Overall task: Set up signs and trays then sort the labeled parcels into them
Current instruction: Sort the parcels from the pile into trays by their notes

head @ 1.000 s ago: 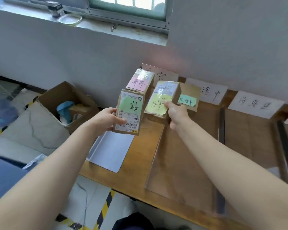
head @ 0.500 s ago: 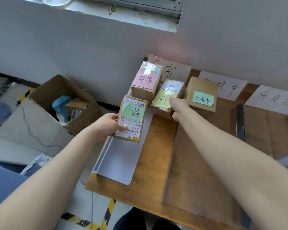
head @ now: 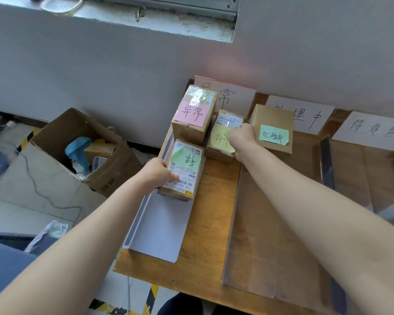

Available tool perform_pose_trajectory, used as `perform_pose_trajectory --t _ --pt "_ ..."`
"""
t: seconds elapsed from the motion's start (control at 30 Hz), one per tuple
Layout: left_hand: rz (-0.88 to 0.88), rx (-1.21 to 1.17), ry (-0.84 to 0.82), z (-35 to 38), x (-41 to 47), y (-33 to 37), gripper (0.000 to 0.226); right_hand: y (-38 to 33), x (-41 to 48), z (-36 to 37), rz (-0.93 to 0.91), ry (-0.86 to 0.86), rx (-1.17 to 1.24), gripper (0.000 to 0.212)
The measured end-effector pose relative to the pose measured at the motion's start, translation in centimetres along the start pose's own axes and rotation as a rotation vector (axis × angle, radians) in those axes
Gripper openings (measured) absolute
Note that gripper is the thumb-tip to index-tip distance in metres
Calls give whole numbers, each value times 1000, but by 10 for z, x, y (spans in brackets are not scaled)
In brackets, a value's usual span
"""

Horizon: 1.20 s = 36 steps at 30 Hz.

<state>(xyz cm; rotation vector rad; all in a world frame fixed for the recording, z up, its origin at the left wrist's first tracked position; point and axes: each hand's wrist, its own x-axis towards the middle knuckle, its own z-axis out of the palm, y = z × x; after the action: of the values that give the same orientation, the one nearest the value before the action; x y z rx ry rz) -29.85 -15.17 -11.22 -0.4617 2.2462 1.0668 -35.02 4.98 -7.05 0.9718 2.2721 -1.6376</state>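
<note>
My left hand (head: 158, 172) grips a cardboard parcel with a green note (head: 183, 169), which sits at the far part of the white tray (head: 159, 233). Behind it in that tray stands a parcel with a pink note (head: 193, 114). My right hand (head: 242, 138) holds the right edge of a parcel with a yellow note (head: 221, 135), which lies on the wooden table (head: 207, 223) right of the white tray. A parcel with a green-blue note (head: 273, 130) stands at the far end of the clear tray (head: 271, 235). Three handwritten paper signs (head: 234, 96) lean on the wall.
An open cardboard box (head: 87, 144) with loose items stands on the floor to the left, with a cable beside it. A second clear tray (head: 359, 173) and a dark bar (head: 325, 160) lie at the right. The table's near edge runs above yellow-black floor tape.
My left hand has lowered the green-note parcel from the air into the white tray. My right hand has moved with the yellow-note parcel down toward the table.
</note>
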Motion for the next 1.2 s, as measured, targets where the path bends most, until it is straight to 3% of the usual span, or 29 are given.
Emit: perform_pose_trajectory --t 0.23,0.4,0.53,0.63,0.73,0.87,1.2 --pt "133 411 325 5 -12 15 19 -21 -24 -17 -314 -24 -139 38" --pt "490 494 516 -13 -51 65 27 -53 -73 -47 -694 -36 -498 32" --pt "779 532 620 -26 -96 116 37 -72 -107 -83 -918 141 -838 32" --pt "955 642 706 -18 -125 146 37 -76 -135 -116 -1038 279 -904 30" --pt "1145 739 847 -1 -151 170 34 -70 -158 -146 -1092 414 -998 32" --pt "1264 734 944 20 -189 193 34 -59 -180 -186 -1082 537 -1085 35" --pt "1423 714 991 133 -307 237 41 8 -222 -323 -1162 693 -987 33"
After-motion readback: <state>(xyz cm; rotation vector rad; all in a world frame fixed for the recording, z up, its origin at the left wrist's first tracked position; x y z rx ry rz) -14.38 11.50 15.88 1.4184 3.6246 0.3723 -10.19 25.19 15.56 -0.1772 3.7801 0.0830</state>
